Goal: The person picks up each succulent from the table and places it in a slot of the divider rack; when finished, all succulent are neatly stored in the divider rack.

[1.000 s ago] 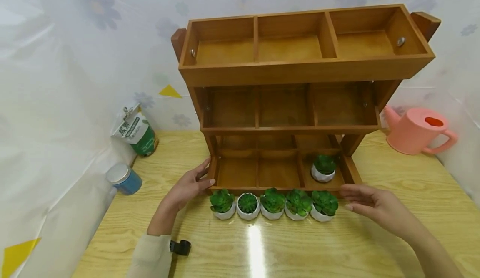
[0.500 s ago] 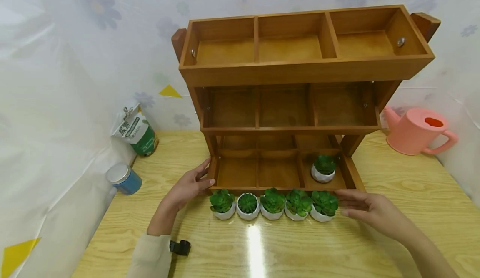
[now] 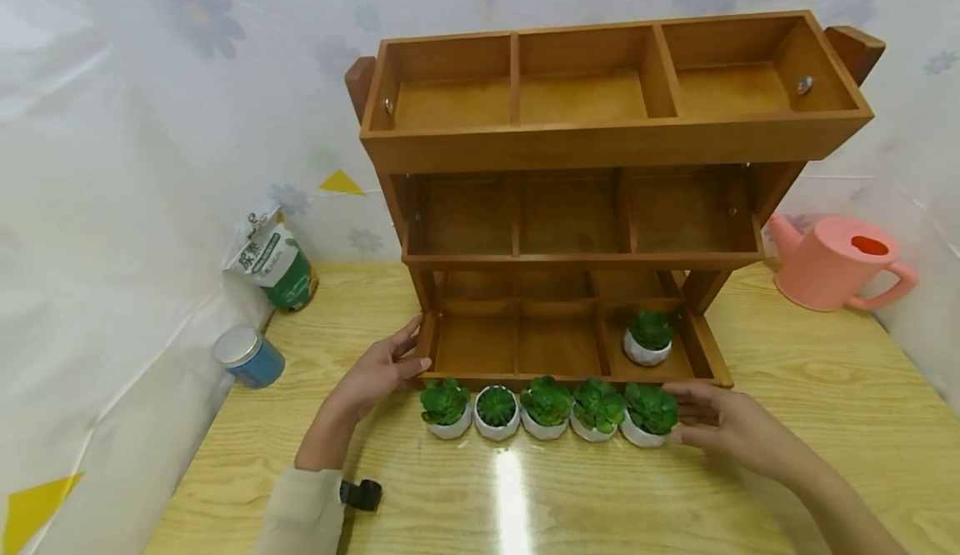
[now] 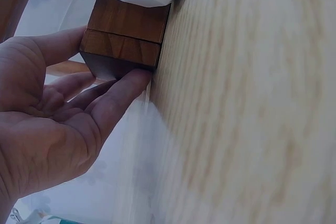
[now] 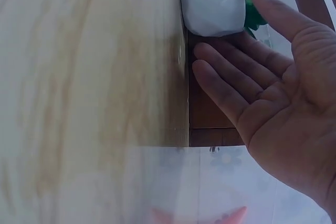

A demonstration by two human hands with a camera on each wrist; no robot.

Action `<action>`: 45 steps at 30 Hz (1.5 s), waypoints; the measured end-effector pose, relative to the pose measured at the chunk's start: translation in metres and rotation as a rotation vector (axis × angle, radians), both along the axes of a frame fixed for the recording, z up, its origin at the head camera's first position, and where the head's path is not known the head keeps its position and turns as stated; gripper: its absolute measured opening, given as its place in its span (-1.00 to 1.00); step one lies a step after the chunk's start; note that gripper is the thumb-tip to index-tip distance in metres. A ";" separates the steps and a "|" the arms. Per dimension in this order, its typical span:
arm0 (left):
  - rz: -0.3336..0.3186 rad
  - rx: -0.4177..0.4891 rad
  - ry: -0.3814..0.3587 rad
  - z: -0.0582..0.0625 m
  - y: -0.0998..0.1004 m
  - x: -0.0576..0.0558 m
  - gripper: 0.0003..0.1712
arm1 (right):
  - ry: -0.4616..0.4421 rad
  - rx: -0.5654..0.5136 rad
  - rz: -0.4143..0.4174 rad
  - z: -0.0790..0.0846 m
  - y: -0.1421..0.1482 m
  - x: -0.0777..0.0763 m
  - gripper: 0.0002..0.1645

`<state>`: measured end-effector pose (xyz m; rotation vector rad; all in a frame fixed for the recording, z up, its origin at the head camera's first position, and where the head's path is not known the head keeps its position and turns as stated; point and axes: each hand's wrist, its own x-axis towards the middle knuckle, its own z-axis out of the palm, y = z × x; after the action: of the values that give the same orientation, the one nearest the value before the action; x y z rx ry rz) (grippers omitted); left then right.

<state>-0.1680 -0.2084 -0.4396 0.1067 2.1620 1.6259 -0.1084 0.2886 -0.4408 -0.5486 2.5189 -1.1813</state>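
The fingers of my left hand (image 3: 381, 370) rest against the left end of a wooden tiered plant stand (image 3: 615, 145), and the thumb touches the front corner of its bottom tier (image 4: 123, 48). Along the tier's front edge stands a row of several succulents in white faceted pots. My right hand (image 3: 738, 432) is at the rightmost potted succulent (image 3: 650, 409), its fingers extended. In the right wrist view the thumb is by the green leaves and the fingertips reach beneath the edge of the white pot (image 5: 212, 4). Another potted succulent (image 3: 648, 338) stands in the bottom tier's right compartment.
A pink watering can (image 3: 828, 262) stands right of the plant stand. To the left are a clipped green and white bag (image 3: 277, 267) and a blue jar with a silver lid (image 3: 251, 359). Patterned sheeting hangs behind the wooden table (image 3: 600, 497).
My right hand has moved left from the plant stand's right front corner to the rightmost succulent, which has shifted slightly. My left hand has stayed in place.
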 end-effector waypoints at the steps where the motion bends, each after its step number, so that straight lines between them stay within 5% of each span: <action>1: -0.001 0.003 0.000 0.000 0.000 0.000 -0.12 | -0.004 0.006 0.000 0.000 0.000 0.000 -0.27; 19: 0.004 0.015 -0.003 -0.003 -0.001 -0.002 -0.11 | 0.081 0.075 0.052 -0.001 -0.012 -0.003 -0.19; 45: 0.017 -0.019 -0.007 -0.001 0.000 -0.004 -0.11 | 0.306 0.089 -0.100 0.030 -0.006 0.005 -0.29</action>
<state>-0.1716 -0.2084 -0.4402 0.0772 2.1784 1.6129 -0.1033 0.2830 -0.4112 -0.6285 2.8716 -1.0820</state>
